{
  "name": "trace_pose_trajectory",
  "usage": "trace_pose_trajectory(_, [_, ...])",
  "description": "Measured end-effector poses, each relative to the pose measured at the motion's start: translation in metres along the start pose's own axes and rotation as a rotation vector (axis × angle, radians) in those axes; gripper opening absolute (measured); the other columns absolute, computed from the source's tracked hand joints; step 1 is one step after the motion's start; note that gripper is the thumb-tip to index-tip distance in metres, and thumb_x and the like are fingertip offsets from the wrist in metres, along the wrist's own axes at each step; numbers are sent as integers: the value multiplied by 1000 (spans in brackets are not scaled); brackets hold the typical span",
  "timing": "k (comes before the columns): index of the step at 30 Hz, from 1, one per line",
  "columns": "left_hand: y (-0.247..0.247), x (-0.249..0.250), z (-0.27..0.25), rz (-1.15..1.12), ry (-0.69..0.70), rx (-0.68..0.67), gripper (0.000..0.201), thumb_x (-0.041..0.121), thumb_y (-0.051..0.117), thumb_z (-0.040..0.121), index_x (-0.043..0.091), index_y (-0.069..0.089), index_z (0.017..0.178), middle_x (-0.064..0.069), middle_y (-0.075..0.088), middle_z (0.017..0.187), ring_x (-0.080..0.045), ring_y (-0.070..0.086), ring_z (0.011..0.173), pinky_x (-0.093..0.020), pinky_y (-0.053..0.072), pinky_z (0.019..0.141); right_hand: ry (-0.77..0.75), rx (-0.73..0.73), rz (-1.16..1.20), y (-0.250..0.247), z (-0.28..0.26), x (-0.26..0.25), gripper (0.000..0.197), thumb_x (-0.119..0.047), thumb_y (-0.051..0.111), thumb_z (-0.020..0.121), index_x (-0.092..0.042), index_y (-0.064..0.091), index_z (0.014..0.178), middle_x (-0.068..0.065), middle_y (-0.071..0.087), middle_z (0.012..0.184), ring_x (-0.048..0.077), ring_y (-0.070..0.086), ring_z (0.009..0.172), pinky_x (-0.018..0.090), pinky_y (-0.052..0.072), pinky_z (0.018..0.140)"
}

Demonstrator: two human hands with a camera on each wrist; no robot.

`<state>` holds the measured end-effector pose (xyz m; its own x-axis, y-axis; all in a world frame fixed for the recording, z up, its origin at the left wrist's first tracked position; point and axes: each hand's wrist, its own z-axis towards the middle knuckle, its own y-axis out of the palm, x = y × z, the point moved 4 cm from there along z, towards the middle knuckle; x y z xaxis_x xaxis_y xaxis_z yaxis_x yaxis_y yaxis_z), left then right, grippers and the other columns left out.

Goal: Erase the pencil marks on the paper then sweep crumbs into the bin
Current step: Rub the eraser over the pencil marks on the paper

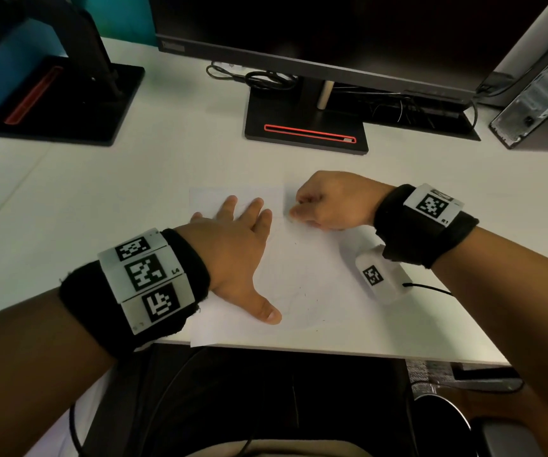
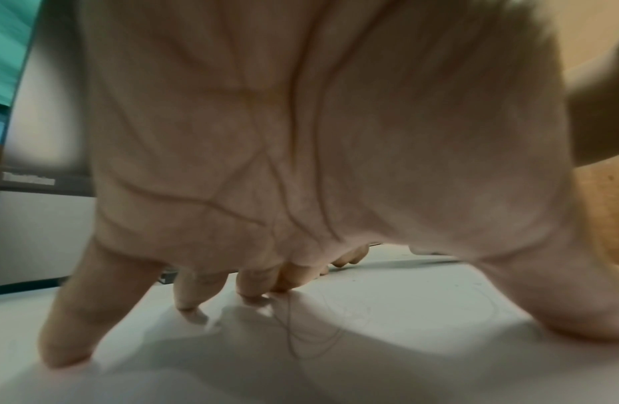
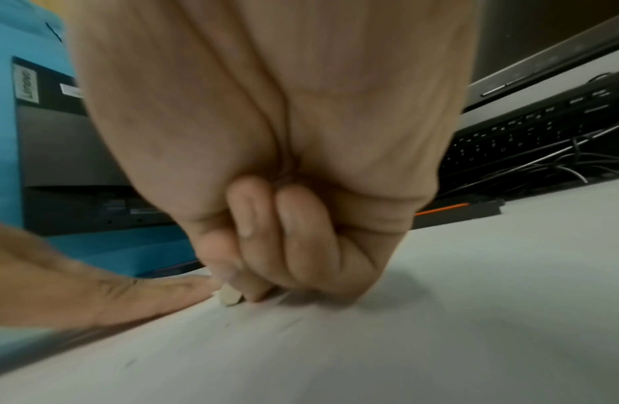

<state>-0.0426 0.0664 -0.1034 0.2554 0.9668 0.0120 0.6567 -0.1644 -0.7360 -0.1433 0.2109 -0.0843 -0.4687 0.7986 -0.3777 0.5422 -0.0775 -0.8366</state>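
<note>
The sheet of paper [image 1: 302, 278] lies at the near edge of the white table [image 1: 101, 199], faint pencil marks [image 2: 301, 336] on it. The left hand [image 1: 233, 255] presses flat on its left part, fingers [image 1: 230, 206] spread straight. The right hand [image 1: 332, 202] is curled, pinching a small pale eraser [image 3: 229, 297] against the paper's far right part.
</note>
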Motion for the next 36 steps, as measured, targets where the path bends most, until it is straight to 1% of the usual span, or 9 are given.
trace_pose_trajectory(5, [-1,1,0,2,1,0,153,95,59,56,17,-29,154,0,-38,160,-34,-26,150,-64,13,120,-36,-102,48,11,-5,-5,41,-38,58,99,-16,57,65,-4,53,55,13,46,48,28,45,56])
trace_pose_trajectory(9, [-1,1,-1,2,0,-3,153,94,59,56,16,-29,153,0,-39,159,-34,-26,150,-64,12,120,-15,45,-5,0,2,-1,43,-36,55,101,-11,56,66,1,54,60,16,47,53,31,42,60])
trace_pose_trajectory(13, [0,0,0,5,2,-1,154,96,58,54,16,-29,153,0,-38,160,-34,-25,150,-64,13,120,-25,-73,16,7,-1,-4,41,-38,57,99,-16,58,65,-4,55,56,12,47,49,30,46,58])
trace_pose_trajectory(18, [0,1,0,6,3,-2,154,95,58,55,15,-29,153,0,-39,159,-34,-26,150,-64,12,120,-30,54,-47,-1,6,-4,44,-36,54,101,-13,52,63,2,51,62,16,44,56,30,39,61])
trace_pose_trajectory(22, [0,0,0,-2,7,1,156,96,58,54,14,-30,153,0,-39,159,-34,-26,150,-64,12,120,-24,-47,23,5,4,-3,41,-39,57,99,-16,58,65,-3,56,57,13,48,50,28,46,57])
trace_pose_trajectory(26, [0,1,-1,0,5,3,156,96,57,54,12,-29,153,-1,-38,160,-33,-26,150,-63,13,120,-31,60,-41,-2,11,-5,44,-36,54,101,-13,52,63,1,50,60,16,44,55,31,39,60])
trace_pose_trajectory(30, [-1,1,0,1,4,10,156,96,58,54,12,-28,153,-1,-37,160,-34,-25,150,-62,14,120,-16,-60,49,4,9,-3,40,-39,58,99,-14,60,67,-4,55,56,13,47,49,29,47,57])
trace_pose_trajectory(34, [0,0,0,-1,3,5,156,96,58,54,12,-29,153,-1,-38,160,-34,-25,150,-62,13,120,-13,60,-8,-5,13,-1,42,-38,56,99,-10,57,68,2,53,61,17,46,54,31,42,60])
trace_pose_trajectory(36, [-1,1,0,4,8,10,156,96,58,54,11,-28,153,-1,-37,160,-34,-24,150,-62,13,120,-43,15,-8,1,12,-4,41,-37,56,100,-13,56,67,-2,53,59,14,46,52,30,44,58])
